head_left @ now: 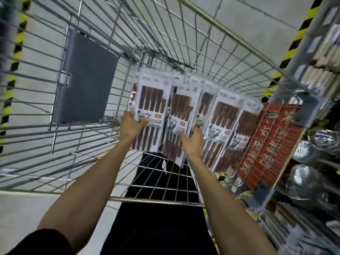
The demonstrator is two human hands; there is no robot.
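Several white packets of dark brown chopsticks lie inside a wire shopping cart (184,57). My left hand (131,126) grips the leftmost packet (151,100) at its left edge, thumb on the printed label. My right hand (193,141) holds the lower part of the second packet (179,115), its fingers hidden behind the packets. More packets (222,124) fan out to the right, overlapping one another.
A grey flap (86,89) hangs on the cart's left side. A red sign with white characters (266,144) is fixed to the cart's right wall. Shelves with metal strainers (303,173) and other kitchenware stand at the right. Yellow-black tape marks the floor.
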